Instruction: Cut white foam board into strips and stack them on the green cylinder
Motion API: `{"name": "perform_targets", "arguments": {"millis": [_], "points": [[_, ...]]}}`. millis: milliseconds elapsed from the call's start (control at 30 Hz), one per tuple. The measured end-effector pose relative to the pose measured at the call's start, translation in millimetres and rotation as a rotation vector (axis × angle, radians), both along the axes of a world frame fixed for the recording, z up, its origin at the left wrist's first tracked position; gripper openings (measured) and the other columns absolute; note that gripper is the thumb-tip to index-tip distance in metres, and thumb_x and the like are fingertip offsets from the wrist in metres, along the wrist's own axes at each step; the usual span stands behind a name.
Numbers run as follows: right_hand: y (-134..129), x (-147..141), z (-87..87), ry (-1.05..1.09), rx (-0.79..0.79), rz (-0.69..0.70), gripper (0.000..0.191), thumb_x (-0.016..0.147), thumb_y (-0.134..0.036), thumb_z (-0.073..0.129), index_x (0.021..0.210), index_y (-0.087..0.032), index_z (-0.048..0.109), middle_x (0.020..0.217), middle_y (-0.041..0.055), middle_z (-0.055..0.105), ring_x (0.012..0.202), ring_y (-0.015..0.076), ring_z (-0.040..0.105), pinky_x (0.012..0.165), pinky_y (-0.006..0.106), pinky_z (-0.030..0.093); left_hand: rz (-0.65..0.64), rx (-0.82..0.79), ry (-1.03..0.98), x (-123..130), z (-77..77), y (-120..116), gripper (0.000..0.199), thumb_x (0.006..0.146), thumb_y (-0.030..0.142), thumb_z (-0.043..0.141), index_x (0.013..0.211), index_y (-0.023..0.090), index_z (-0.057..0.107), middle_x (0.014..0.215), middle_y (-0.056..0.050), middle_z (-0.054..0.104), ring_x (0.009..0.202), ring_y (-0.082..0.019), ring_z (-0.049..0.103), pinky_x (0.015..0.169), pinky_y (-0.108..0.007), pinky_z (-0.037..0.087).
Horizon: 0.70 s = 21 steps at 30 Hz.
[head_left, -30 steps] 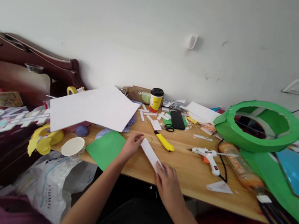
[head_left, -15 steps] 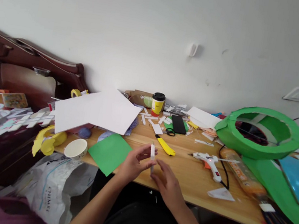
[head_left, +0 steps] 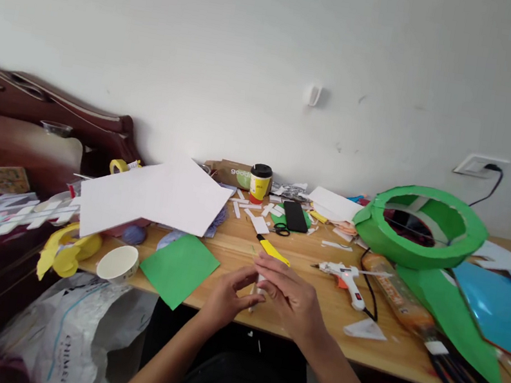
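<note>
Close to the table's front edge, my left hand (head_left: 232, 293) pinches a small white foam-board piece (head_left: 260, 284) between thumb and fingers. Across its top and right side lies my right hand (head_left: 290, 292), fingers bent over it and hiding most of the piece. Just beyond my fingertips is a yellow utility knife (head_left: 275, 251), its near end partly covered by my right hand. Left of my hands, a green paper square (head_left: 180, 269) overhangs the table edge. A white glue gun (head_left: 348, 280) with a lit red light lies to the right.
A white paper bowl (head_left: 118, 263) sits at the table's left edge, near large white sheets (head_left: 151, 197). Farther back are a yellow cup (head_left: 259, 185), a phone (head_left: 295, 216) and black scissors (head_left: 281, 229). A green ring-shaped form (head_left: 416, 254) stands right, beside an orange-labelled bag (head_left: 399, 294).
My right hand has moved up and over the white piece, covering its top, where before its fingers were at the lower right side. The view has shifted slightly right.
</note>
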State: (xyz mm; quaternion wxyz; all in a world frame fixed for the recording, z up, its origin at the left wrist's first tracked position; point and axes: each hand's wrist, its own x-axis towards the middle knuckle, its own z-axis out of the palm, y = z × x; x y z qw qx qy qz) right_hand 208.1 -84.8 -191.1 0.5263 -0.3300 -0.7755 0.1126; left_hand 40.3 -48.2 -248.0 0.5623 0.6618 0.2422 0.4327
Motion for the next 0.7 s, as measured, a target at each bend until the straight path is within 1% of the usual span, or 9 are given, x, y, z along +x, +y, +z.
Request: {"name": "perform_targets", "arguments": {"millis": [67,200,267,333,400,467,533,633,700], "points": [[2,1,-3.0,-0.035,-0.026,0.011,0.046,0.093,-0.016,0.058,0.138,-0.03,0.056,0.132,0.007,0.063,0.129,0.0211,0.055,0.107,0.037,0.049,0.002,-0.031,0.029,-3,-12.2,3,0.058,0.079,0.032,0.078,0.133,0.02,0.06,0.135,-0.012,0.062,0.126,-0.03,0.057,0.109,-0.045,0.044],[3,4,-4.9,-0.12,-0.087,0.013,0.051,0.097,-0.016,0.051,0.145,-0.032,0.047,0.142,0.0059,0.055,0.13,0.0185,0.053,0.109,0.034,0.047,0.033,-0.06,0.098,-7,-37.8,7,0.055,0.076,0.034,0.08,0.127,0.018,0.064,0.127,-0.012,0.066,0.119,-0.03,0.062,0.107,-0.048,0.046],[3,4,-5.6,-0.119,-0.101,0.012,0.05,0.097,-0.015,0.05,0.145,-0.033,0.048,0.141,0.0049,0.057,0.13,0.0172,0.053,0.108,0.033,0.047,0.028,-0.076,0.12,-8,-47.9,9,0.055,0.076,0.034,0.08,0.126,0.017,0.064,0.126,-0.012,0.066,0.116,-0.03,0.063,0.105,-0.048,0.048],[2,3,-6.6,-0.104,-0.112,0.009,0.049,0.097,-0.015,0.05,0.143,-0.032,0.05,0.141,0.0055,0.056,0.13,0.0174,0.053,0.108,0.034,0.047,0.03,-0.093,0.133,-8,-54.0,9,0.054,0.077,0.034,0.079,0.126,0.017,0.063,0.127,-0.012,0.066,0.114,-0.029,0.065,0.102,-0.047,0.05],[1,1,-7.8,-0.08,-0.135,-0.006,0.046,0.097,-0.016,0.05,0.14,-0.031,0.053,0.146,0.0078,0.05,0.129,0.0183,0.053,0.107,0.035,0.048,0.041,-0.083,0.146,-9,-55.1,8,0.053,0.079,0.033,0.077,0.127,0.018,0.062,0.126,-0.012,0.066,0.114,-0.028,0.064,0.1,-0.045,0.052],[-3,0,-8.4,-0.058,-0.156,-0.031,0.044,0.097,-0.016,0.051,0.138,-0.03,0.056,0.149,0.0096,0.045,0.126,0.0187,0.055,0.104,0.035,0.05,0.05,-0.037,0.172,-11,-51.4,7,0.051,0.08,0.031,0.076,0.128,0.018,0.061,0.125,-0.011,0.066,0.116,-0.028,0.063,0.102,-0.044,0.051],[-7,0,-7.9,-0.057,-0.167,-0.035,0.043,0.096,-0.016,0.052,0.137,-0.031,0.057,0.145,0.0096,0.05,0.124,0.0182,0.057,0.103,0.034,0.051,0.054,0.028,0.217,-13,-44.6,4,0.049,0.081,0.028,0.075,0.126,0.019,0.062,0.125,-0.011,0.066,0.117,-0.027,0.062,0.104,-0.043,0.049],[-17,5,-4.6,-0.045,-0.181,-0.016,0.047,0.094,-0.017,0.058,0.137,-0.033,0.056,0.135,0.0062,0.06,0.126,0.0181,0.056,0.106,0.033,0.049,0.08,0.096,0.278,-18,-34.9,1,0.046,0.079,0.029,0.076,0.123,0.019,0.064,0.123,-0.01,0.067,0.114,-0.026,0.063,0.103,-0.042,0.048],[-25,8,-1.2,0.047,-0.228,-0.023,0.047,0.092,-0.018,0.062,0.136,-0.033,0.057,0.135,0.0045,0.061,0.127,0.0188,0.056,0.107,0.033,0.048,0.116,0.106,0.296,-22,-31.9,0,0.048,0.078,0.031,0.078,0.122,0.02,0.065,0.121,-0.01,0.068,0.111,-0.026,0.063,0.102,-0.042,0.048]]}}
